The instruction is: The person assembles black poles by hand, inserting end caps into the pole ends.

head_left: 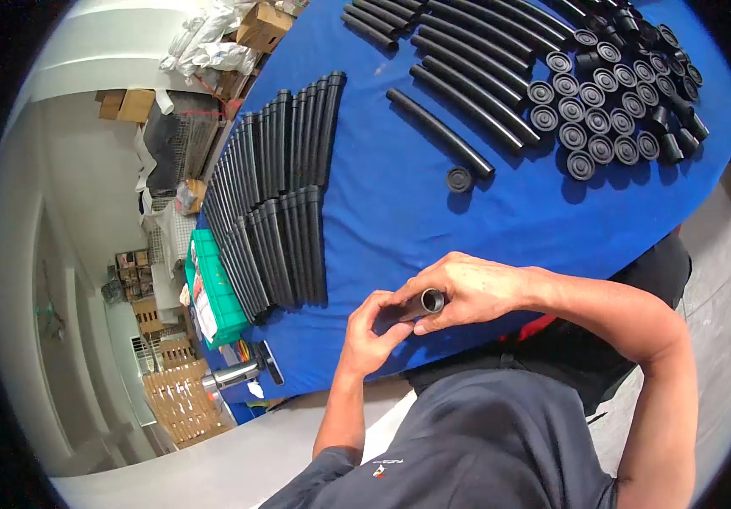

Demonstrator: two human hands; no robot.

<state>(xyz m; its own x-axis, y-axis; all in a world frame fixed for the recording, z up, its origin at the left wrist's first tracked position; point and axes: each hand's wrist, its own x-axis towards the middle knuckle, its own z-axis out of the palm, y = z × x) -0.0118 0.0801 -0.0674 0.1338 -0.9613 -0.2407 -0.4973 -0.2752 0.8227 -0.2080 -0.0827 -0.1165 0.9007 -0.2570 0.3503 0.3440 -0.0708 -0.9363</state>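
Head view showed the right hand (476, 293) clasping a short black tube (431, 301), left hand (370, 335) pinching its far end; steadying both ends squarely seemed wise.

From my remote view, I see a dark navy short-sleeved shirt (484, 441) with a small red-and-white logo (388, 465) on the chest. Below the sleeves, both arms, the left hand (370, 327) and the right hand (467, 288) are bare.
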